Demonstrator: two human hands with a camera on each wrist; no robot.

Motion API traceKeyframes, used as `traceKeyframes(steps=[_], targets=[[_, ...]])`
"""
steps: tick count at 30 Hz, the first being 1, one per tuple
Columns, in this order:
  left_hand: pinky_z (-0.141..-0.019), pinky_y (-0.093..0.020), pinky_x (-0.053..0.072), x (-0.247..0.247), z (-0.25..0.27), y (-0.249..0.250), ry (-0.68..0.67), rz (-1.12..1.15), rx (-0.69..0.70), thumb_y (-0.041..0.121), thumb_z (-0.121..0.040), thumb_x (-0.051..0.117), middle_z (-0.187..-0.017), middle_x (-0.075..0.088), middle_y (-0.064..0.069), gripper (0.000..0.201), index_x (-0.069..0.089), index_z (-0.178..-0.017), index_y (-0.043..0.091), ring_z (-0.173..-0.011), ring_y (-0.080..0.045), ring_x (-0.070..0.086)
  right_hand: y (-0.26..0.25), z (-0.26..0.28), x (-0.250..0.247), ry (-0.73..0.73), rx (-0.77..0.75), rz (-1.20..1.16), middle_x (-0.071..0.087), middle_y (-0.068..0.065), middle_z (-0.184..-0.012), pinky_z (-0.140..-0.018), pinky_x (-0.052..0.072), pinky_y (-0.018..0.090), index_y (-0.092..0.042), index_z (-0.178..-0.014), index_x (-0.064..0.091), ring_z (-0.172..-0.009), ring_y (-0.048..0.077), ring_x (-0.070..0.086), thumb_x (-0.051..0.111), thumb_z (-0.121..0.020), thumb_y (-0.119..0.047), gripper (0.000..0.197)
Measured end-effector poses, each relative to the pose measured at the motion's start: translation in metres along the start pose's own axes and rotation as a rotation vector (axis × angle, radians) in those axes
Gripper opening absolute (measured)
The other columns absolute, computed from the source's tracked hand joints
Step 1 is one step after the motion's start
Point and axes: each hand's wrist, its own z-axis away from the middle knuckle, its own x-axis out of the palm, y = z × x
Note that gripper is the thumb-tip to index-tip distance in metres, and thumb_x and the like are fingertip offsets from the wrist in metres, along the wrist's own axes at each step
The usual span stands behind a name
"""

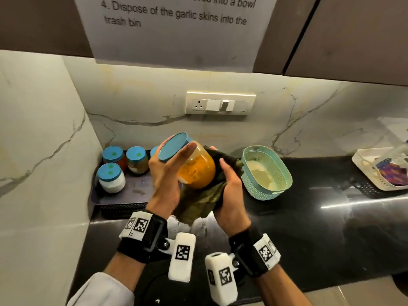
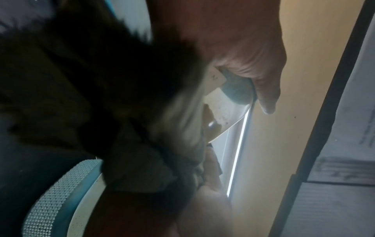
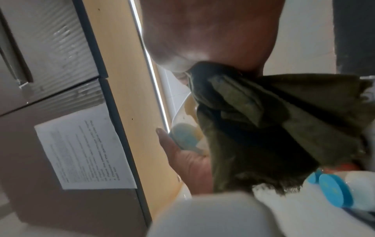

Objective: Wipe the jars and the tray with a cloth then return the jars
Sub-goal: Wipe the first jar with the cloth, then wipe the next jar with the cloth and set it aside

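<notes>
My left hand [image 1: 170, 171] grips a glass jar of yellow powder [image 1: 196, 168] by its blue lid [image 1: 173, 147], tilted above the counter. Against the jar's underside and right side my right hand [image 1: 229, 184] holds a dark olive cloth [image 1: 203, 199], whose folds fill the right wrist view [image 3: 274, 128] and blur across the left wrist view [image 2: 91, 96]. On the dark tray [image 1: 123, 195] by the left wall stand a white-filled jar [image 1: 111, 177], a red-filled jar [image 1: 114, 156] and a brown-filled jar [image 1: 138, 160], all with blue lids. A further blue lid [image 1: 154, 151] peeks out behind my left hand.
A teal perforated basket [image 1: 266, 173] sits on the black counter [image 1: 309, 228] just right of my hands. At the far right is a white basket [image 1: 379, 171] with coloured packets. A marble wall closes the left side; cabinets with a taped paper sheet [image 1: 172, 29] hang overhead.
</notes>
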Motion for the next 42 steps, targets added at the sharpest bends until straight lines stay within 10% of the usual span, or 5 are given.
traceKeyframes(steps=[8, 14, 21, 29, 42], targets=[[-0.087, -0.038, 0.059, 0.051, -0.012, -0.04, 0.017, -0.068, 0.052, 0.041, -0.055, 0.095, -0.105, 0.075, -0.008, 0.084, 0.067, -0.123, 0.001, -0.099, -0.021, 0.072, -0.006, -0.005, -0.051, 0.033, -0.286, 0.167, 0.063, 0.001, -0.148, -0.119, 0.044, 0.041, -0.016, -0.146, 0.059, -0.141, 0.019, 0.057, 0.055, -0.101, -0.025, 0.046], [-0.079, -0.024, 0.058, 0.06, -0.01, -0.048, -0.092, -0.112, 0.021, 0.064, -0.04, 0.097, -0.099, 0.078, 0.006, 0.096, 0.07, -0.117, 0.014, -0.096, -0.01, 0.073, -0.048, -0.031, -0.059, 0.075, 0.141, -0.102, 0.079, 0.016, -0.112, -0.089, 0.064, 0.041, -0.016, -0.104, 0.085, -0.098, 0.028, 0.079, 0.042, -0.11, -0.038, 0.049], [-0.094, -0.034, 0.059, 0.082, -0.026, -0.061, -0.211, -0.437, 0.22, 0.036, -0.062, 0.098, -0.118, 0.071, -0.003, 0.075, 0.064, -0.125, 0.012, -0.111, -0.016, 0.068, -0.043, -0.05, -0.081, -0.033, 0.427, -0.137, 0.08, 0.02, -0.106, -0.079, 0.066, 0.038, -0.003, -0.097, 0.084, -0.092, 0.032, 0.079, 0.037, -0.11, -0.037, 0.06], [-0.098, -0.027, 0.055, 0.076, -0.037, -0.1, -0.164, -0.602, 0.335, 0.047, -0.063, 0.094, -0.119, 0.067, -0.007, 0.077, 0.063, -0.123, 0.011, -0.111, -0.014, 0.066, -0.065, -0.053, -0.13, 0.15, 0.289, -0.08, 0.071, 0.028, -0.128, -0.117, 0.044, 0.058, -0.001, -0.123, 0.073, -0.129, 0.044, 0.063, 0.046, -0.108, -0.048, 0.056], [-0.085, -0.048, 0.053, 0.062, -0.018, -0.232, -0.272, -1.081, 0.267, 0.079, -0.061, 0.08, -0.113, 0.061, 0.006, 0.079, 0.06, -0.112, 0.022, -0.101, -0.015, 0.058, -0.069, -0.073, -0.223, 0.458, 0.157, 0.009, 0.083, 0.007, -0.097, -0.073, 0.062, 0.031, -0.014, -0.118, 0.072, -0.08, 0.02, 0.079, 0.053, -0.107, -0.041, 0.035]])
